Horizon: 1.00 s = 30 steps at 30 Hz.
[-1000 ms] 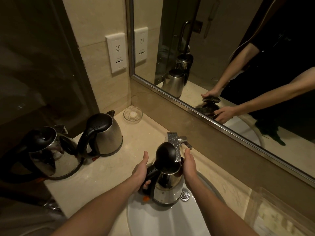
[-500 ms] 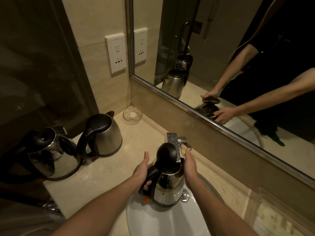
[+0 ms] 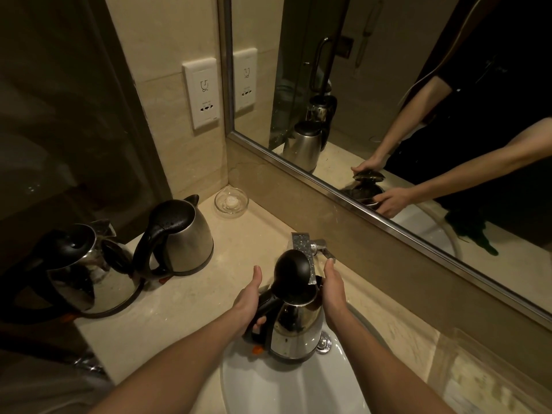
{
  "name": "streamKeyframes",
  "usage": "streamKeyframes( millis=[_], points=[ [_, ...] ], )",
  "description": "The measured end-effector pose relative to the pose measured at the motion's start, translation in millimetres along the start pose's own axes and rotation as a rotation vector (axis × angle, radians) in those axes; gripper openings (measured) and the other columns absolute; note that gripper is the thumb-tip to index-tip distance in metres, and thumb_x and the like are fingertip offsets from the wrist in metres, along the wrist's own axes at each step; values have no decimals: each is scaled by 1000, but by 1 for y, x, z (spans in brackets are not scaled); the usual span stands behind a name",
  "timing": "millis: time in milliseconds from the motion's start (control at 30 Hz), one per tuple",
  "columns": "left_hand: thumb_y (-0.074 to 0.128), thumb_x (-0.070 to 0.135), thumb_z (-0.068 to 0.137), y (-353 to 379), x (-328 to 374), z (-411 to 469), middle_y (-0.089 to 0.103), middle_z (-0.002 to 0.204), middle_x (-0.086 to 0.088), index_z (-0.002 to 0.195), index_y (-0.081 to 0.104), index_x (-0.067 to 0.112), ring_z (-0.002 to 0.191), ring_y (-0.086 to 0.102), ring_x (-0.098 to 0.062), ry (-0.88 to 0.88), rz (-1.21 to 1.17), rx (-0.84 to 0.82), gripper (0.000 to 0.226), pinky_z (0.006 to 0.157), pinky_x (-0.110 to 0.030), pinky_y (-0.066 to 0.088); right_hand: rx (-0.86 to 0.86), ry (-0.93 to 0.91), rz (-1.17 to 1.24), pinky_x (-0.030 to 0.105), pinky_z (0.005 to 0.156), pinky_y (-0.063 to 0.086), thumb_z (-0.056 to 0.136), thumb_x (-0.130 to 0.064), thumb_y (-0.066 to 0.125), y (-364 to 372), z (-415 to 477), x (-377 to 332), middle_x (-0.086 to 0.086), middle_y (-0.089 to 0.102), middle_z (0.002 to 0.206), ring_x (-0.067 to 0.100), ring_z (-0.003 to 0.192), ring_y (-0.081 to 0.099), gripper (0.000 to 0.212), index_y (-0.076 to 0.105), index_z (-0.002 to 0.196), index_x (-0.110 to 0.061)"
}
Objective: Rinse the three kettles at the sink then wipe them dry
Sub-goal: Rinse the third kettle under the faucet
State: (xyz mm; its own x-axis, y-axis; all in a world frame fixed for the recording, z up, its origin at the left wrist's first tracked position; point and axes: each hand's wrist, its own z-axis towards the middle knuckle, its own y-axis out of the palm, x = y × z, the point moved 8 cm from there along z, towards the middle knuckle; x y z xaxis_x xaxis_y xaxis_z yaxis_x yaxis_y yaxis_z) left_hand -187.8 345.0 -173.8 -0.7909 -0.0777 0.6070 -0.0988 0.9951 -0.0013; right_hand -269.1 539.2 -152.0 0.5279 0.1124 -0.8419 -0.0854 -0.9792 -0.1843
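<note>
Shiny kettle (image 3: 89, 273) and brushed kettle (image 3: 185, 234) are just sitting on the counter (image 3: 191, 309). Left hand (image 3: 248, 303) is curling fingers round the handle of the open kettle (image 3: 295, 327) in the sink (image 3: 283, 389); right hand (image 3: 333, 291) is wrapping fingers round its side.

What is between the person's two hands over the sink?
Head view: the steel kettle, black lid raised, sits between the left hand and the right hand.

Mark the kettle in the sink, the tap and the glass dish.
kettle in the sink (image 3: 298, 327), head view, steel body.
tap (image 3: 301, 241), head view, flat top.
glass dish (image 3: 242, 206), head view, right rim.
</note>
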Motion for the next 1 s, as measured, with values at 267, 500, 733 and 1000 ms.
streamKeyframes(
  millis=[267,500,733,1000],
  points=[
    [17,88,84,-1,0,0,50,47,-4,66,49,11,36,44,-15,-4,32,-1,85,41,-22,36,3,-9,6,42,98,36,101,-62,27,1,0,-1,12,51,144,30,132,46,69,42,147,-12],
    [17,89,83,0,1,0,49,49,-4,66,50,11,36,43,-15,12,18,-27,86,42,-24,35,7,10,19,49,109,33,101,-63,28,1,0,0,12,47,148,33,137,43,70,39,149,-13],
    [18,87,85,0,3,-3,49,48,-3,66,52,12,36,42,-15,21,8,-26,85,42,-24,34,16,-14,-5,49,108,34,100,-64,27,1,0,-1,12,50,146,32,135,45,71,42,148,-13],
    [18,86,86,1,4,-4,50,48,-3,67,51,12,37,42,-15,29,-1,-28,83,42,-23,34,7,-33,-20,47,106,35,102,-61,25,0,-1,-7,11,50,146,31,135,45,68,40,149,-14]
  ],
)
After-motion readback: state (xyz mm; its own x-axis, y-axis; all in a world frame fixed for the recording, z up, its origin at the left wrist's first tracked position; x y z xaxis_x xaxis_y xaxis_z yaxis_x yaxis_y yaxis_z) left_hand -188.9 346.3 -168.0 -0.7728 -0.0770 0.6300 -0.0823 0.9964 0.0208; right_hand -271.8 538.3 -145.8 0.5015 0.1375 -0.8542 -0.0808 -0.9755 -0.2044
